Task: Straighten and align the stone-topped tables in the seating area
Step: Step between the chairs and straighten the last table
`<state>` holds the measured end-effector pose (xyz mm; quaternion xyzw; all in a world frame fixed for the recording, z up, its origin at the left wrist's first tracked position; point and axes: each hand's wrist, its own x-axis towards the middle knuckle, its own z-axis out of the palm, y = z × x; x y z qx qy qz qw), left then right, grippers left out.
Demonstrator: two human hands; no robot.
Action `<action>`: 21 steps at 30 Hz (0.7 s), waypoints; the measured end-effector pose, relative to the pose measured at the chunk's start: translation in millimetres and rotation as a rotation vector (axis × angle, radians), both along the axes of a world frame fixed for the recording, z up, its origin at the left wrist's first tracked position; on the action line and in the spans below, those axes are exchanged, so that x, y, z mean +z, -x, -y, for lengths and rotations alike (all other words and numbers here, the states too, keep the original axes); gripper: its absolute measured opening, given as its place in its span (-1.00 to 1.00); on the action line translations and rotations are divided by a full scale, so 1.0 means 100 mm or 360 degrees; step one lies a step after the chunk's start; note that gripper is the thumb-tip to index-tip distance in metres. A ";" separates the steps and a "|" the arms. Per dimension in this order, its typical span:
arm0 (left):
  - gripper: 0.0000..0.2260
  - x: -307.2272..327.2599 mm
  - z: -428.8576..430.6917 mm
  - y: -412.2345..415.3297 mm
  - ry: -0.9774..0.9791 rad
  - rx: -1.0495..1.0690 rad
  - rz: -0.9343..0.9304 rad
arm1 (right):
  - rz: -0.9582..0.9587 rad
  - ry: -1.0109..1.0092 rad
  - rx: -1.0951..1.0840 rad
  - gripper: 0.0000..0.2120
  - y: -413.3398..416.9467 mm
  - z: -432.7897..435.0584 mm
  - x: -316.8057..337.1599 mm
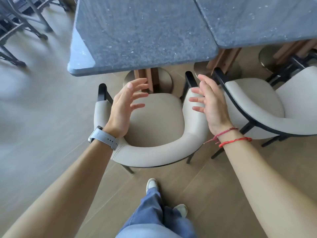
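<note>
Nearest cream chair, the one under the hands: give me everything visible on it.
The cream chair is a tub style: one padded, leather-like band curves round as back and arms, above a rounded beige seat. Its dark frame shows as black arm tips and thin legs on the wood-look floor. It stands upright, facing the stone-topped table, its front near the table's round pedestal base. Both the left hand and right hand hover open above it; contact is unclear.

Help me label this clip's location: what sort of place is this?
Probably a café or restaurant seating area: two stone-topped tables stand edge to edge, matching cream armchairs are drawn up to them, and more dark chair frames stand beyond.
</note>
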<state>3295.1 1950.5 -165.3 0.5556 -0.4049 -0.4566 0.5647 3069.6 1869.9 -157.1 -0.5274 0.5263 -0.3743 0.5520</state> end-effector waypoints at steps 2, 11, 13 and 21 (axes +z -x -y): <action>-0.46 -0.05 0.06 -0.10 -0.0003 0.0033 -0.0013 | 0.0009 0.0001 0.0030 -0.55 -0.14 0.09 -0.02; -0.47 -0.21 0.47 -0.35 -0.0004 0.0068 -0.0026 | -0.0102 0.0015 0.0099 -0.51 -0.43 0.47 -0.10; -0.48 -0.25 0.59 -0.36 -0.0009 0.0098 -0.0017 | -0.0129 0.0013 0.0117 -0.52 -0.44 0.59 -0.13; -0.57 -0.30 0.96 -0.27 -0.0067 0.0261 0.0122 | -0.0115 -0.0015 0.0284 -0.48 -0.44 1.15 -0.25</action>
